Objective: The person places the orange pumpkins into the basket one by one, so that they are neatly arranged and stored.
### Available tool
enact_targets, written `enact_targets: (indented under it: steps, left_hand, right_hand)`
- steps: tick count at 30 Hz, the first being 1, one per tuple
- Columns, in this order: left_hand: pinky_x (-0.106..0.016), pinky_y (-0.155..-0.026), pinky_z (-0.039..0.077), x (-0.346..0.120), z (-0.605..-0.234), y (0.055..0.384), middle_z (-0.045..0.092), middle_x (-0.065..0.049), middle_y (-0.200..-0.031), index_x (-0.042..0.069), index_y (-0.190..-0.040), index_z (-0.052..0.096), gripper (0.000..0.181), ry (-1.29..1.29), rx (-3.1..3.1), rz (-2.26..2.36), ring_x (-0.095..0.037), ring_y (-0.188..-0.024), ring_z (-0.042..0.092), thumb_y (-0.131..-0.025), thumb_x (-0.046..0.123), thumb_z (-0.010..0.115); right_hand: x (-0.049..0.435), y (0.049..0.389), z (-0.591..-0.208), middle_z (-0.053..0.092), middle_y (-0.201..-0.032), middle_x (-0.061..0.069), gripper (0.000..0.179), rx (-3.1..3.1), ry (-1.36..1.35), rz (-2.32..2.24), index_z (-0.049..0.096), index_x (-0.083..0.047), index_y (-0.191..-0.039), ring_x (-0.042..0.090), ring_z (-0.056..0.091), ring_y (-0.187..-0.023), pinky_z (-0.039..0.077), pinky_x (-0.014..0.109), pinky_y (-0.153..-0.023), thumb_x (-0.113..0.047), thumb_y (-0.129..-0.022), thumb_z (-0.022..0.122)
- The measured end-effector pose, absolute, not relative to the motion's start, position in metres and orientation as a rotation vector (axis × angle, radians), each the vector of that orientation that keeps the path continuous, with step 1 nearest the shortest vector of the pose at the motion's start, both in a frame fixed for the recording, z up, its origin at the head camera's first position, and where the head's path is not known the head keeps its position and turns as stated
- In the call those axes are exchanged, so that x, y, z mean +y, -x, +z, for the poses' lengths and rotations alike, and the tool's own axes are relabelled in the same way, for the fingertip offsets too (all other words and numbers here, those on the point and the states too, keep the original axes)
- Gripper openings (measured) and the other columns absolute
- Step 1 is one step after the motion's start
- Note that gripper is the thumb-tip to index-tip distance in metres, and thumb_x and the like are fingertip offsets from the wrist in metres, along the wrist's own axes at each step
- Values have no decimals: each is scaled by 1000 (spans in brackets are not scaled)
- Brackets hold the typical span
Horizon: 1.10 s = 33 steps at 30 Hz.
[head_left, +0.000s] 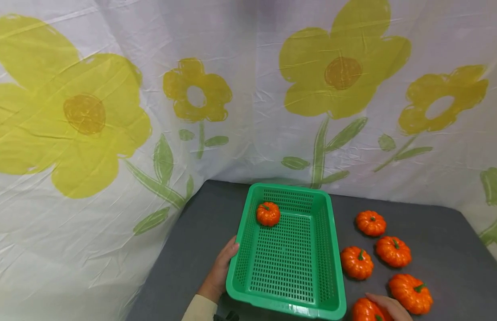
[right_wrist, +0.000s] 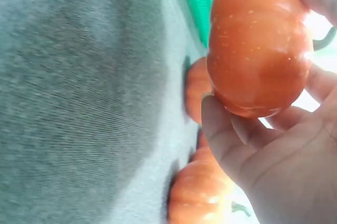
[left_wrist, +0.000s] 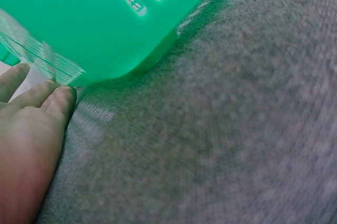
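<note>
A green plastic basket [head_left: 286, 249] with slotted walls stands on the dark grey table, with one small orange pumpkin [head_left: 268, 214] in its far left corner. Against the basket's left side rests my left hand [head_left: 223, 267]; its fingers [left_wrist: 59, 100] look nearly straight where they touch the green wall in the left wrist view. My right hand [head_left: 388, 307] grips another orange pumpkin [right_wrist: 260, 45] between thumb and fingers, to the right of the basket's near corner. The right wrist view shows this pumpkin raised off the cloth.
Several more pumpkins lie right of the basket: one pumpkin [head_left: 370, 223] at the back, one [head_left: 393, 251] before it, one [head_left: 357, 263] beside the basket wall, one [head_left: 410, 293] nearer me. A white sheet [head_left: 248, 147] with yellow flowers hangs behind the table [head_left: 184, 249].
</note>
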<state>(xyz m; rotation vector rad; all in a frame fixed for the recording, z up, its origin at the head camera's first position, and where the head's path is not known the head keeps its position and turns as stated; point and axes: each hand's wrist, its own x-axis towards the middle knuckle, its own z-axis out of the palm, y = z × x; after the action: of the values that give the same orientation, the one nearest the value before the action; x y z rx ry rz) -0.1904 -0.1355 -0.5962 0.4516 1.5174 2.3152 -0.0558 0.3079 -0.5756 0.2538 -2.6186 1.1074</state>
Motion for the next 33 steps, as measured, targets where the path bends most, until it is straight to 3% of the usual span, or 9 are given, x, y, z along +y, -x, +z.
enact_targets:
  steps: [4,7,13,20,27,33]
  left_hand:
    - [-56,-117,43,-136,-597,191,33,-34,-166,7,-175,14,66,-470,1511,2313,-51,-145,43,-117,36,26]
    - [-55,-117,44,-137,-597,192,33,-33,-165,6,-175,13,66,-484,1508,2311,-48,-144,46,-117,37,26]
    - [-56,-116,44,-138,-599,192,33,-35,-164,7,-175,15,66,-492,1479,2320,-48,-143,47,-117,36,27]
    - [-56,-117,44,-138,-598,192,34,-32,-166,7,-175,12,67,-474,1513,2302,-48,-144,46,-117,36,26]
    - [-58,-117,42,-138,-597,191,35,-31,-165,5,-175,11,67,-481,1520,2299,-48,-145,45,-117,36,25]
    - [-58,-117,43,-137,-597,192,38,-29,-164,5,-175,13,67,-489,1512,2301,-48,-144,46,-117,36,25]
  right_hand:
    - [318,60,-570,63,-126,-26,56,-2598,-356,1118,73,-16,-132,-8,56,-110,41,5,-87,0,-81,90]
    - [320,61,-563,62,-131,-25,59,-2603,-388,1152,70,-12,-137,-9,55,-114,41,6,-88,1,-83,89]
    - [313,61,-538,61,-134,-21,59,-2638,-356,1216,65,-2,-140,-4,58,-114,47,11,-86,1,-86,89]
    - [289,57,-514,64,-131,-3,74,-2631,-147,1230,64,-8,-147,7,68,-100,58,26,-74,-14,-83,99]
    - [284,65,-508,56,-136,-14,75,-2620,-255,1310,59,-7,-151,7,66,-103,60,30,-73,-5,-85,95]
    - [278,72,-501,55,-141,-11,76,-2633,-256,1404,58,-11,-154,7,64,-110,60,31,-76,-7,-87,94]
